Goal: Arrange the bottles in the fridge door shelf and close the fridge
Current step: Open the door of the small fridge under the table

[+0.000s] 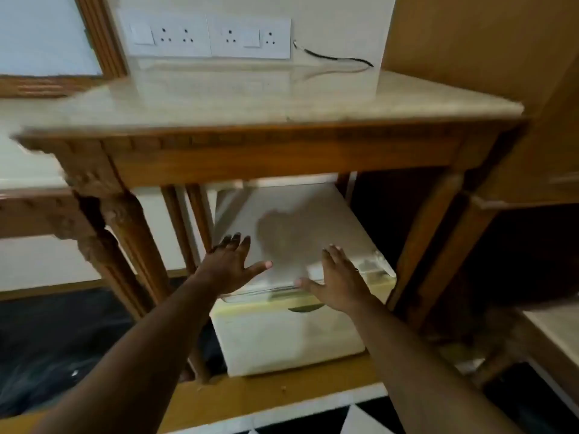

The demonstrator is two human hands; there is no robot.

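A small white fridge [288, 336] stands under a carved wooden table, its door shut toward me. A dark smudge-like patch shows on its top. My left hand [230, 267] is spread open at the front left corner of the fridge top. My right hand [340, 278] is spread open over the front edge near the clear handle strip [372, 267]. Neither hand holds anything. No bottles are visible. The picture is blurred by motion.
The wooden table [282, 151] with a pale stone top overhangs the fridge; its legs [131, 245] flank it. A wall socket panel [210, 36] and a black cable [338, 59] are behind. A wooden cabinet [501, 73] is at the right.
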